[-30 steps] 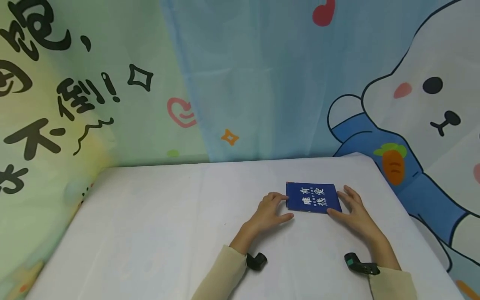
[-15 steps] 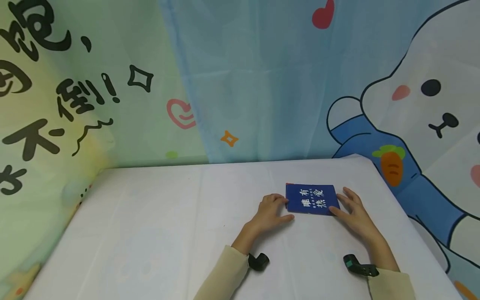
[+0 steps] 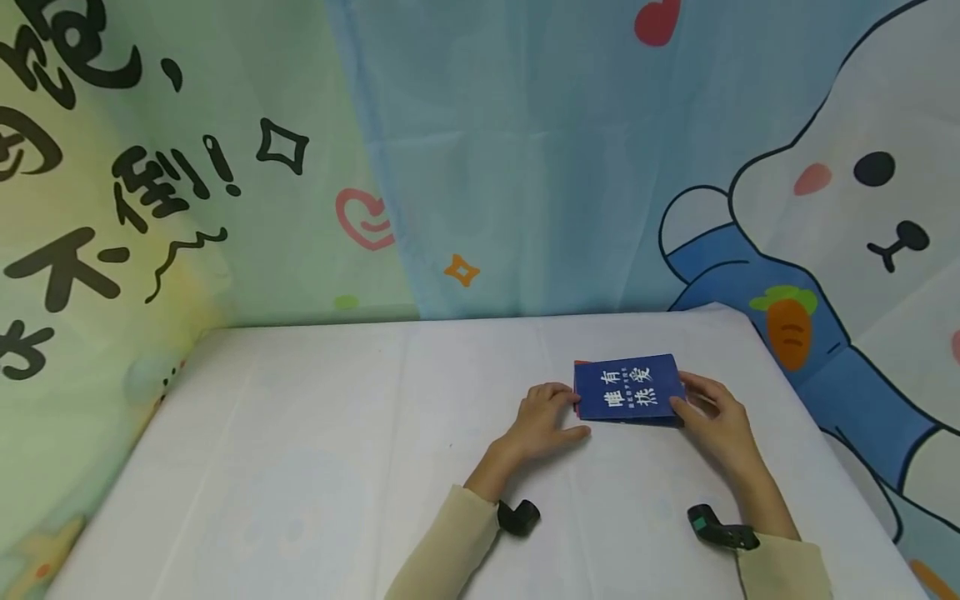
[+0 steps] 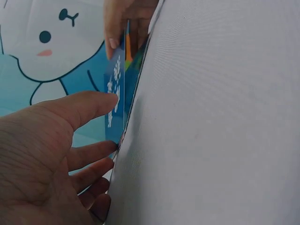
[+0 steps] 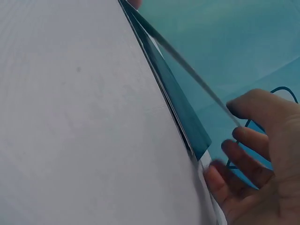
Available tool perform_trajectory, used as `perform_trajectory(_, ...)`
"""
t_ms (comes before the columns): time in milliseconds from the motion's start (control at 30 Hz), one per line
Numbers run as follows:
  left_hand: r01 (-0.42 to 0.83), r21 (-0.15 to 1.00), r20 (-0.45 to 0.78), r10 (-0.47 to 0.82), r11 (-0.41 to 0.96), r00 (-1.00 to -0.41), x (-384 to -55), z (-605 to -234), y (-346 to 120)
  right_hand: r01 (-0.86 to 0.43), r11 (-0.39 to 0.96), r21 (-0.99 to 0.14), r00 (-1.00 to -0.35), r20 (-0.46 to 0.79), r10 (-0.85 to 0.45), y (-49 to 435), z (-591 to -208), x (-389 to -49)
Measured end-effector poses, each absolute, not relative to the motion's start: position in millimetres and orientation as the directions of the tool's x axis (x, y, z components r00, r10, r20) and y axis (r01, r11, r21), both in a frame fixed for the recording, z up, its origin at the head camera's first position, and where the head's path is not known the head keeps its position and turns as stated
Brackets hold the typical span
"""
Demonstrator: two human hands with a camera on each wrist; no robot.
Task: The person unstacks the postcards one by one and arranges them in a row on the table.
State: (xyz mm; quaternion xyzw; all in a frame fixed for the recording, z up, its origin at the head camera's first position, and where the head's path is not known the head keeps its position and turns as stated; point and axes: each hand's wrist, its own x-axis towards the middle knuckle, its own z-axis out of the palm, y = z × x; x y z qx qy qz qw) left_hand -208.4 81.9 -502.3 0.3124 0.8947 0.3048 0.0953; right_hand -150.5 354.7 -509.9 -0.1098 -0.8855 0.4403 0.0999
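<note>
A dark blue booklet [image 3: 624, 390] with white characters lies toward the table's right side. My right hand [image 3: 718, 421] pinches the right end of its cover between thumb and fingers. In the right wrist view the cover [image 5: 187, 69] slants up from its far end, and the lower part [image 5: 180, 105] stays flat on the table. My left hand [image 3: 536, 423] rests at the booklet's left edge, index fingertip touching it, thumb held out loosely. Orange and green print shows inside the raised cover in the left wrist view.
A white cloth covers the table [image 3: 300, 458]. Behind it hangs a printed curtain [image 3: 517, 208] with a cartoon animal at right. Each wrist wears a small black camera, one on the left [image 3: 519, 518] and one on the right [image 3: 722, 529].
My right hand has gone from touching the booklet's right edge to pinching its cover, whose right end has risen off the part below. My left hand stays put at the left edge.
</note>
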Motion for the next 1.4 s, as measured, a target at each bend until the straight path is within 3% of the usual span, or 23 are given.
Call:
perform_trajectory(133, 0.503, 0.607, 0.019, 0.622, 0.615, -0.783, -209.9, -501.6, 81.3, 0.116, 0.506, -0.855, -0.939, 0.073, 0.337, 353.5, -507.8, -152.2)
perform_trajectory(767, 0.356, 0.844, 0.113, 0.517, 0.400, -0.849, -210.6, -498.3, 87.6, 0.038, 0.078, -0.996, -0.978, -0.021, 0.209, 356.2, -501.2, -148.4)
perform_trajectory(933, 0.306, 0.899, 0.111, 0.512, 0.315, -0.852, -211.4, -496.2, 87.6, 0.066, 0.195, -0.979, -0.982, -0.029, 0.186, 353.5, -500.9, -149.3)
perform_trajectory(1067, 0.300, 0.898, 0.105, 0.505, 0.323, -0.857, -211.7, -494.0, 87.3, 0.072, 0.300, -0.951, -0.981, -0.014, 0.192, 350.9, -500.1, -149.7)
perform_trajectory(1400, 0.308, 0.894, 0.111, 0.505, 0.325, -0.856, -210.6, -492.7, 84.4, 0.088, 0.372, -0.924, -0.984, -0.023, 0.176, 348.4, -501.4, -151.1)
